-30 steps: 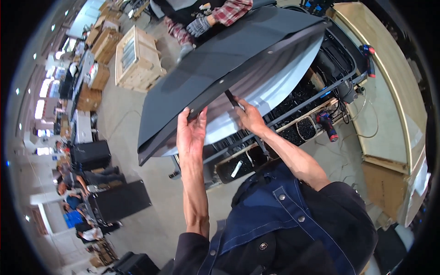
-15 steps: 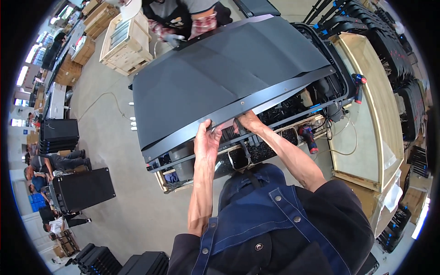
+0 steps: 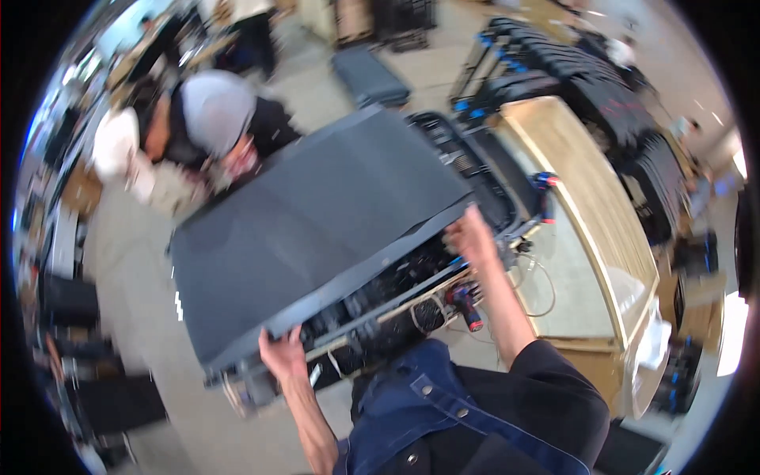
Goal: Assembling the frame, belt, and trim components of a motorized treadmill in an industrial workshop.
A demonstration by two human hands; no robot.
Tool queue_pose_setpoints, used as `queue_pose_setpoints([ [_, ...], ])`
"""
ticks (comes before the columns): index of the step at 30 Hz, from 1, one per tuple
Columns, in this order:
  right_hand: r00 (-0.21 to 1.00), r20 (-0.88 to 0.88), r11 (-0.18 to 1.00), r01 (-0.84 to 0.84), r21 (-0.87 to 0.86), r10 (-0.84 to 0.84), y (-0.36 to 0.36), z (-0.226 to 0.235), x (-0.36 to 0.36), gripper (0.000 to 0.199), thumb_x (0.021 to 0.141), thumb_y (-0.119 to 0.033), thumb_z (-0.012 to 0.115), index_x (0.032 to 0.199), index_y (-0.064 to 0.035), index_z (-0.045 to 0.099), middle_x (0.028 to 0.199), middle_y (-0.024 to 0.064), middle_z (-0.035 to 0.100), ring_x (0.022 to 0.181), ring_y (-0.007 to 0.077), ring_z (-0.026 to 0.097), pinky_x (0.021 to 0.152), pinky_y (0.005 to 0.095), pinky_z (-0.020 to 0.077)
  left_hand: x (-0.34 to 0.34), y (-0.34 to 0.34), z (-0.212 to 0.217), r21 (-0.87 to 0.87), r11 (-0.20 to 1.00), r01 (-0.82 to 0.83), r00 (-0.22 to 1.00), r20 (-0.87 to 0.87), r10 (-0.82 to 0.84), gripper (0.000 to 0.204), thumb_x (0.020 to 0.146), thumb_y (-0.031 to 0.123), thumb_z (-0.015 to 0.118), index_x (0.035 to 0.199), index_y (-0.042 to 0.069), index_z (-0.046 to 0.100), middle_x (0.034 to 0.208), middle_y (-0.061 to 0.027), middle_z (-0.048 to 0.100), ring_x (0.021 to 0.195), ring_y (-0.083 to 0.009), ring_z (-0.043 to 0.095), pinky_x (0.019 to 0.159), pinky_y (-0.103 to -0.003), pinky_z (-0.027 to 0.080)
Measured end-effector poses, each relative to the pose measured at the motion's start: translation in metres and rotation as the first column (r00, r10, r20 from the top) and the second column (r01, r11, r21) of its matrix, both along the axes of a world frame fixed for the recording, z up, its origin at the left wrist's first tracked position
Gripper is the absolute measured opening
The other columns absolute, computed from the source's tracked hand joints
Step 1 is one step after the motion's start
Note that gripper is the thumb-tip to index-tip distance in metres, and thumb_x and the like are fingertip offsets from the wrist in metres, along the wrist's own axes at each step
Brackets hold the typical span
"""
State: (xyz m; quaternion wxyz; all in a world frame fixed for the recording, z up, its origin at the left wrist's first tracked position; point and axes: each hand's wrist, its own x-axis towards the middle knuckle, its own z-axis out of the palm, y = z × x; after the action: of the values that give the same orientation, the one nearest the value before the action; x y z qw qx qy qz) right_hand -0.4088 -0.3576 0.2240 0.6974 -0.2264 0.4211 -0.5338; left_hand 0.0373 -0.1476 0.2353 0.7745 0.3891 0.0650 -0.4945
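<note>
Dark grey panel (image 3: 317, 237) lies over the black frame (image 3: 497, 184); frame's right end and near strip exposed. Left hand (image 3: 283, 355) grasps panel's near edge toward the left corner. Right hand (image 3: 473, 237) at near right corner, fingers curled; blurred, can't tell if gripping. Cordless drill (image 3: 465, 305) by frame's near edge, wooden crate (image 3: 592, 166) off its right.

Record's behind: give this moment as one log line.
left hand: at dark panel, near edge | right hand: panel's near-right corner | power tool: below right hand in view
</note>
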Motion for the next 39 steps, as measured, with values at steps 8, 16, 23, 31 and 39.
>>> queue_pose_setpoints([
  [8,0.822,-0.562,0.988,-0.001,0.154,0.088,-0.051,0.013,-0.045,0.047,0.093,-0.04,0.074,0.112,0.002,0.067,0.075,0.0094,0.07,0.054,0.0147,0.065,0.045,0.0205,0.044,0.012,0.01,-0.033,0.27,0.962,-0.028,0.981,0.19,-0.024,0.041,0.102,0.034,0.062,0.127,0.002,0.054,0.108,-0.0138,0.067,0.096,-0.0292,0.07,0.077,-0.038,0.058],
  [16,0.636,-0.768,0.997,-0.061,0.048,0.076,0.015,0.031,-0.061,0.046,0.094,-0.046,0.071,0.096,0.0001,0.07,0.067,0.0075,0.066,0.051,0.0078,0.057,0.043,0.0191,0.0394,0.022,0.047,-0.026,0.282,0.951,-0.125,0.978,0.197,0.07,0.038,0.093,0.032,0.076,0.112,0.003,0.062,0.094,-0.0078,0.069,0.084,-0.0196,0.068,0.077,-0.034,0.06],
  [23,0.521,-0.85,0.996,-0.057,0.064,0.084,0.038,0.013,-0.07,0.05,0.098,-0.049,0.064,0.089,-0.0003,0.069,0.059,0.0059,0.061,0.045,0.0095,0.052,0.041,0.0228,0.0386,0.006,0.056,-0.023,0.354,0.928,-0.116,0.943,0.332,-0.009,0.036,0.095,0.031,0.073,0.104,0.0,0.057,0.093,-0.0112,0.068,0.077,-0.0195,0.072,0.069,-0.03,0.062],
  [31,0.418,-0.897,0.987,-0.128,0.096,0.141,0.042,0.01,-0.067,0.056,0.1,-0.051,0.059,0.108,0.0035,0.068,0.058,0.0077,0.061,0.044,0.0112,0.053,0.041,0.0251,0.0425,0.006,0.062,-0.027,0.515,0.851,-0.098,0.886,0.435,-0.162,0.046,0.095,0.041,0.07,0.095,-0.003,0.056,0.083,-0.0162,0.07,0.068,-0.0216,0.071,0.062,-0.031,0.06],
  [39,0.08,-0.978,0.846,-0.519,0.124,0.192,0.041,0.019,-0.089,0.035,0.094,-0.03,0.069,0.113,-0.0002,0.065,0.065,0.0077,0.065,0.051,0.0161,0.061,0.049,0.0313,0.0498,0.001,0.083,-0.03,0.665,0.746,-0.047,0.826,0.445,-0.345,0.075,0.093,0.068,0.057,0.115,-0.004,0.057,0.093,-0.0147,0.07,0.074,-0.0217,0.071,0.064,-0.032,0.058],
])
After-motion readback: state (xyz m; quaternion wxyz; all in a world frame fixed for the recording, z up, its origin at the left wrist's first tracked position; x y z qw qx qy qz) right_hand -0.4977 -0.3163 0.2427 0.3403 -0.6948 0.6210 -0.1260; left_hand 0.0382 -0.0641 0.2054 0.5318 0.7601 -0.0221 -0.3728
